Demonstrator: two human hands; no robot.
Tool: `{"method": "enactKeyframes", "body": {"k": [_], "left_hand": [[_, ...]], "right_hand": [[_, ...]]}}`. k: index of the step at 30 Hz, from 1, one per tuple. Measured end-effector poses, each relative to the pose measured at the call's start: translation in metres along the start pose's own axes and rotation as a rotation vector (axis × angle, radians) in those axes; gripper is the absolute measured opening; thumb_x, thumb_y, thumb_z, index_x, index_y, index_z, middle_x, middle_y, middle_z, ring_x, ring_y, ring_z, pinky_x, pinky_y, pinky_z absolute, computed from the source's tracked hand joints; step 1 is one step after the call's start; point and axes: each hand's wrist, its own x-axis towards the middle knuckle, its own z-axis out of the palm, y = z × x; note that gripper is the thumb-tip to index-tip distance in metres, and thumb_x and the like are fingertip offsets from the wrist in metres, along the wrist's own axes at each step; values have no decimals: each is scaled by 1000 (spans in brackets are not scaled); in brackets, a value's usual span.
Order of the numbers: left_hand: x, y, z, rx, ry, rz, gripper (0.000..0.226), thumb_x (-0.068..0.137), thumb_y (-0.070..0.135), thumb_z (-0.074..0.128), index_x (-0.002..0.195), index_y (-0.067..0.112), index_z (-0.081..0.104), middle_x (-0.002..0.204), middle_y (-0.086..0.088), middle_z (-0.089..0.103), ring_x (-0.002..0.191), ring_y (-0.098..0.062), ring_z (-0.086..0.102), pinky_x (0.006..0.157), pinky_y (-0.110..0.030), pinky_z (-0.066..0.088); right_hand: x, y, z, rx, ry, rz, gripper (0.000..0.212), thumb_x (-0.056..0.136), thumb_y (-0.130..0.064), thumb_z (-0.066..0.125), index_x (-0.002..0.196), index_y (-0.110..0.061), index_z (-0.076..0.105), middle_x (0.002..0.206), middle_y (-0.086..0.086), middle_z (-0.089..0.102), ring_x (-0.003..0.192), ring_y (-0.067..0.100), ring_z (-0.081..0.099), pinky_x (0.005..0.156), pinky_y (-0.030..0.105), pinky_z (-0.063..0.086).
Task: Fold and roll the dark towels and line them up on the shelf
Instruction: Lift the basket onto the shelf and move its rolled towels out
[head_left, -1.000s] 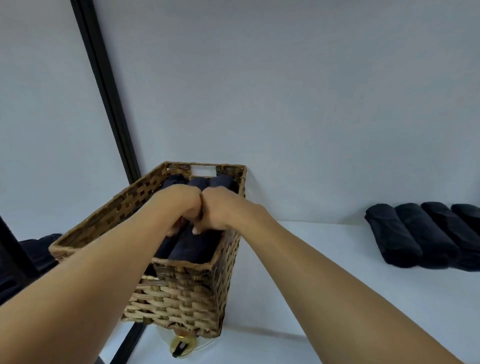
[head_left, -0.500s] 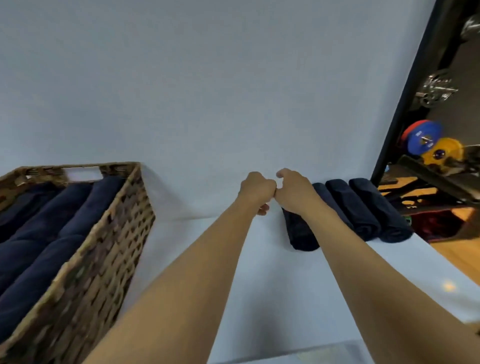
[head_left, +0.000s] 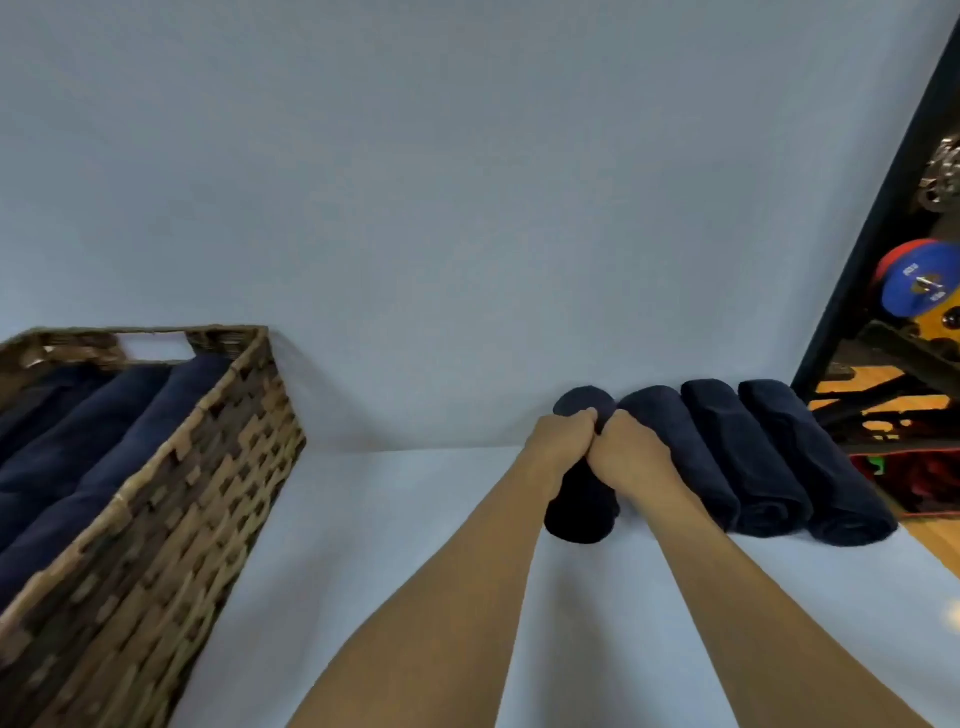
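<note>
A rolled dark towel (head_left: 581, 506) lies on the white shelf (head_left: 415, 530) at the left end of a row, its far end near the wall. My left hand (head_left: 561, 441) and my right hand (head_left: 631, 454) grip it from above, knuckles touching each other. Three more rolled dark towels (head_left: 748, 457) lie side by side to its right, and the nearest one touches the held roll. My right forearm hides part of that neighbour.
A woven wicker basket (head_left: 171, 519) stands at the left of the shelf with several rolled dark towels (head_left: 104, 431) inside. A black frame post (head_left: 878, 208) rises at the right, with weight plates (head_left: 919, 286) beyond it. The shelf ends just right of the row.
Both hands left the basket, swung right across the shelf and came down onto the leftmost roll of the row. My view turned right with them.
</note>
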Motion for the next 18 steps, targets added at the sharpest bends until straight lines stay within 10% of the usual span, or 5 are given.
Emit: {"method": "enactKeyframes", "body": {"k": [7,12,18], "left_hand": [[-65,49,-122,138,194,199,65,97,56,36,140,10,47,131,-15,58,116,-31,58,104,-43,45],[-130,66,-245,84,442,394,48,103,38,33,136,8,50,126,-14,61,108,-26,62,98,-39,50],[-168,38,-374,59,696,375,25,98,14,38,107,5,59,84,-9,63,66,-16,59,41,-17,44]], "right_hand": [[-52,-117,-19,539,-23,-288,53,68,-57,53,103,-18,56,89,2,67,78,20,67,64,36,56],[-99,-236,-12,756,-111,-535,26,79,-46,68,85,-32,46,92,-6,65,81,15,70,55,31,60],[-133,-353,40,729,-320,-612,66,77,-48,72,127,-16,43,111,3,63,94,22,68,72,44,62]]}}
